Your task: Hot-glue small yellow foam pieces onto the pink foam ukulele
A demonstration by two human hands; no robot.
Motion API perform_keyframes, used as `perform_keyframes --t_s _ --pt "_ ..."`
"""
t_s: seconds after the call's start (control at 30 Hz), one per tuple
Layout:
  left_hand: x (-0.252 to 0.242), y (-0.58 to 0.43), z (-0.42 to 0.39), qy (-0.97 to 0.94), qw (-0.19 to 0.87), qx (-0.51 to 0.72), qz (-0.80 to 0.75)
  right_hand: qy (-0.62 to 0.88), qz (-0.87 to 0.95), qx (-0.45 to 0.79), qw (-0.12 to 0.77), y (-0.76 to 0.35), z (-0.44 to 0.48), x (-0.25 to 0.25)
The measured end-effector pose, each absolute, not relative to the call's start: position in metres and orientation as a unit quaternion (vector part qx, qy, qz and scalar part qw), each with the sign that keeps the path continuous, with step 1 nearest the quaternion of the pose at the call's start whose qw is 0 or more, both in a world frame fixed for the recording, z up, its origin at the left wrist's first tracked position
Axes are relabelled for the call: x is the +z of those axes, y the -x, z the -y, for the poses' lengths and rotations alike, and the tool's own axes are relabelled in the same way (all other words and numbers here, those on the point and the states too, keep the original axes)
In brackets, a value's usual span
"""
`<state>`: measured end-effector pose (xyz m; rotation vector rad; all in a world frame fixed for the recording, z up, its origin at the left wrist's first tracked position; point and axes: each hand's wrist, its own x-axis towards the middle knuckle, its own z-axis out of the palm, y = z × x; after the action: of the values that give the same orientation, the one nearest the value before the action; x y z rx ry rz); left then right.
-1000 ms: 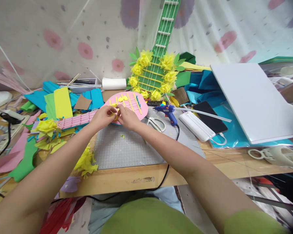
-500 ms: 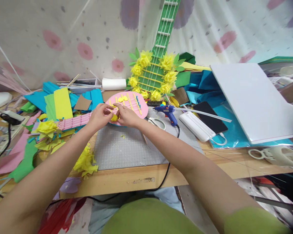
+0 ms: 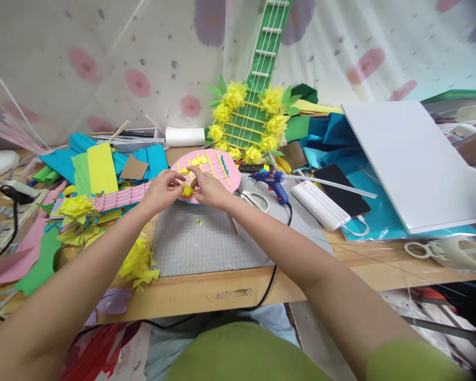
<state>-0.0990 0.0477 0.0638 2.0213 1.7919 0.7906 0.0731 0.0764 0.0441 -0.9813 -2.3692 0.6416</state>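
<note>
A pink toy guitar (image 3: 230, 177) with yellow and blue trim lies at the back of the grey cutting mat (image 3: 206, 243). Over the left part of its body, my left hand (image 3: 164, 189) has its fingers curled against a small yellow paper piece (image 3: 188, 190). From the other side, my right hand (image 3: 210, 188) pinches the same piece, its index finger stretched across toward the left hand. Fingers partly hide the piece, so its exact shape is unclear. The guitar's pink neck (image 3: 121, 198) runs left, ending by a yellow paper flower (image 3: 76, 207).
Behind stands a green guitar (image 3: 257, 79) ringed with yellow flowers. Right of my hands lie scissors (image 3: 257, 201), a blue glue gun (image 3: 273, 182) with its cord, a white power bank (image 3: 320, 205) and a white board (image 3: 416, 164). Crumpled yellow paper (image 3: 139, 262) sits at left.
Both hands stay at the yellow piece on the guitar. The right hand's fingers have shifted very slightly; nothing else has visibly moved.
</note>
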Motion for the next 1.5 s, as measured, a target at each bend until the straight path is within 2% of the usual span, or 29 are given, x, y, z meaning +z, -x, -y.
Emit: perform_keyframes --t_s 0.27,0.47,0.73,1.0,1.1,1.27,1.5 --pt "0.069 0.094 -0.058 -0.784 0.225 0.164 -0.555 0.388 0.825 0.312 0.268 -0.073 -0.081 0.039" --pt "0.071 0.095 -0.062 -0.799 0.208 0.124 -0.551 0.4 0.823 0.304 0.266 -0.07 -0.08 0.039" --pt "0.069 0.09 -0.063 -0.81 0.193 0.116 -0.541 0.409 0.818 0.297 0.274 -0.075 -0.074 0.042" --pt "0.063 0.096 -0.067 -0.803 0.213 0.151 -0.536 0.466 0.81 0.229 0.272 -0.084 -0.063 0.053" --pt "0.067 0.095 -0.064 -0.8 0.217 0.145 -0.541 0.529 0.803 0.175 0.21 -0.102 -0.051 0.06" --pt "0.071 0.095 -0.063 -0.812 0.194 0.109 -0.539 0.549 0.829 0.107 -0.018 -0.141 -0.026 0.053" --pt "0.076 0.094 -0.064 -0.822 0.178 0.077 -0.536 0.551 0.825 0.091 -0.086 -0.148 -0.017 0.049"
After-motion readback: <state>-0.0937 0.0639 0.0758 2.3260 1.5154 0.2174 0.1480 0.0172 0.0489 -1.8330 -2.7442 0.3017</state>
